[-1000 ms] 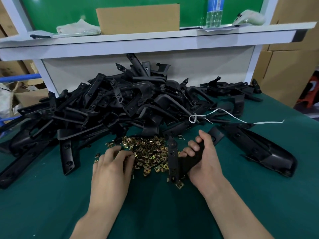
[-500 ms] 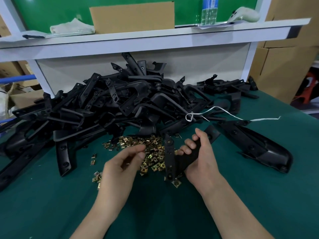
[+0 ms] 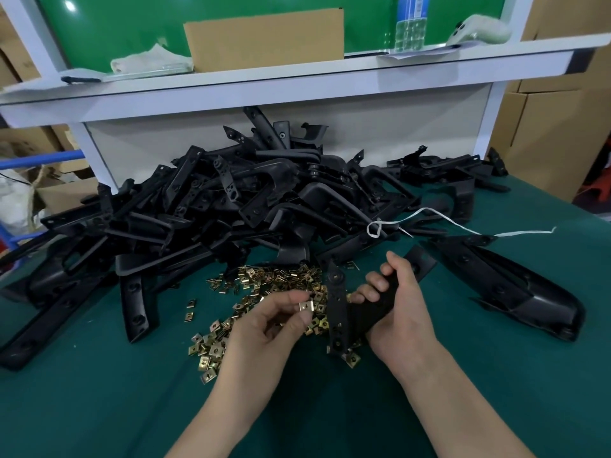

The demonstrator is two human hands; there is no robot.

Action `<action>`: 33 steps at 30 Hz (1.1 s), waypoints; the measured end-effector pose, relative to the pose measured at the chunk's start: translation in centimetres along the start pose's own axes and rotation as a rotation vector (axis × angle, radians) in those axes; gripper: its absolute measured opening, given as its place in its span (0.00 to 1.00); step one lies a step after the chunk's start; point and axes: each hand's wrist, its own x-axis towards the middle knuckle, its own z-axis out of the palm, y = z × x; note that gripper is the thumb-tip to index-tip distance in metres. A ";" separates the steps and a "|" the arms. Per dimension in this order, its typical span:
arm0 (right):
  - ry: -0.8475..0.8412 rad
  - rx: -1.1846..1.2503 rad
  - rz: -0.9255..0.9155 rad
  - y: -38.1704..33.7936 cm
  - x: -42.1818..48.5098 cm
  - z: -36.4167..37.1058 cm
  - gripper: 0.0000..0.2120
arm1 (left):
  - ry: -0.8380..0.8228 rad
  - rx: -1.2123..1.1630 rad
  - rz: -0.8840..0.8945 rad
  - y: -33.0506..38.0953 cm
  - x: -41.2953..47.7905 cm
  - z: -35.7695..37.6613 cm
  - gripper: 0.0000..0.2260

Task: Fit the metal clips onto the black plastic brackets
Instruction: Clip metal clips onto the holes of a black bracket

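Metal clip pinched in left grip, just beside bracket clasped by right grip

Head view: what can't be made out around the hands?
Head view, bracket: right part covered by the right hand.
Head view, clip: too small to tell which way it opens; left hand pinches over its edges.
Head view, bottle: top cut off by the upper edge.
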 end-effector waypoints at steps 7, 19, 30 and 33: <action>-0.018 -0.009 -0.005 0.1 0.1 -0.2 0.16 | 0.010 0.000 0.002 -0.3 0.2 0.0 0.12; -0.011 -0.026 -0.011 0.1 -0.1 0.1 0.17 | 0.003 -0.093 -0.082 -1.0 0.8 -0.4 0.13; -0.045 -0.083 -0.005 0.1 -0.1 0.2 0.16 | -0.074 0.011 -0.039 -0.8 0.7 -0.2 0.13; -0.038 -0.104 0.002 0.2 -0.1 0.2 0.17 | -0.091 0.048 -0.018 -0.8 0.5 -0.1 0.13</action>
